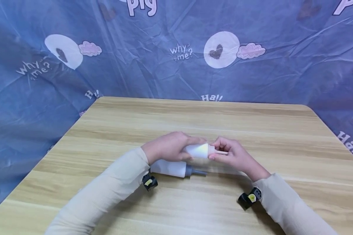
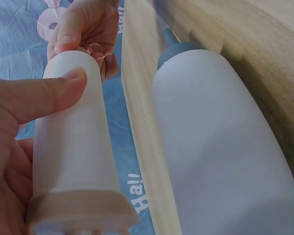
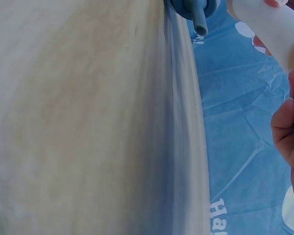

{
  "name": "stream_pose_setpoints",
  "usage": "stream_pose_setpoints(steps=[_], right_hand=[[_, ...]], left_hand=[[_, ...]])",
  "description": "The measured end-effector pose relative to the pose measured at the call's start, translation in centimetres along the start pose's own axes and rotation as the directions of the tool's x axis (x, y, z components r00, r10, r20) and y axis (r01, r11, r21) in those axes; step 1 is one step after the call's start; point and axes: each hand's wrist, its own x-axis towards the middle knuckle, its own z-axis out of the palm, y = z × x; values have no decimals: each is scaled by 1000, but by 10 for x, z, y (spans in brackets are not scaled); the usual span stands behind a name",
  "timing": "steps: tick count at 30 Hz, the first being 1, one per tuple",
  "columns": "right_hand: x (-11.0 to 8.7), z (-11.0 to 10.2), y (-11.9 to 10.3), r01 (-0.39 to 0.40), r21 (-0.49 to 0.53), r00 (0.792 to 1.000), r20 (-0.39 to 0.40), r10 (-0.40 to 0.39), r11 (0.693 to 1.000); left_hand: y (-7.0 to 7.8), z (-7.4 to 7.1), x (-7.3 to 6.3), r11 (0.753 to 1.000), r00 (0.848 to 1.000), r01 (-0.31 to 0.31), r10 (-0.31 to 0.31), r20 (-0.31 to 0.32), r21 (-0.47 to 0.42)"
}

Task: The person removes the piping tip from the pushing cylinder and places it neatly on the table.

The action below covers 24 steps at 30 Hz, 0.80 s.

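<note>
Left hand [image 1: 172, 147]: wrapped round a white bottle [image 1: 196, 151]
Right hand [image 1: 233, 155]: pinching its pale cap [image 1: 211, 150]
Other bottle [image 1: 169, 168]: just chilling nearer on the surface [image 1: 176, 209], nozzle [image 1: 198, 172] pointing right

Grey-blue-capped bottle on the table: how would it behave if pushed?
The bottle would probably roll: it looks round and lies on its side. It could be slippery, looking smooth. The thin nozzle jutting beyond the cap may snag first.

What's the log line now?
left hand: grips beige-capped bottle; right hand: pinches its cap; grey-capped bottle: lying on table
</note>
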Motion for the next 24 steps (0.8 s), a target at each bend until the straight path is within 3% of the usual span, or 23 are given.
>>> stream_pose_setpoints(steps=[9, 17, 24], right_hand=[[-2, 0, 0, 107, -100, 994, 6, -107, 989], [-2, -2, -1, 128, -153, 992, 4, -128, 980], [0, -3, 1, 247, -208, 968, 10, -250, 946]], left_hand=[[0, -1, -2, 999, 1000, 6, -5, 15, -41], [-1, -1, 0, 998, 1000, -23, 24, 11, -61], [-2, -1, 0, 997, 1000, 0, 1, 12, -78]])
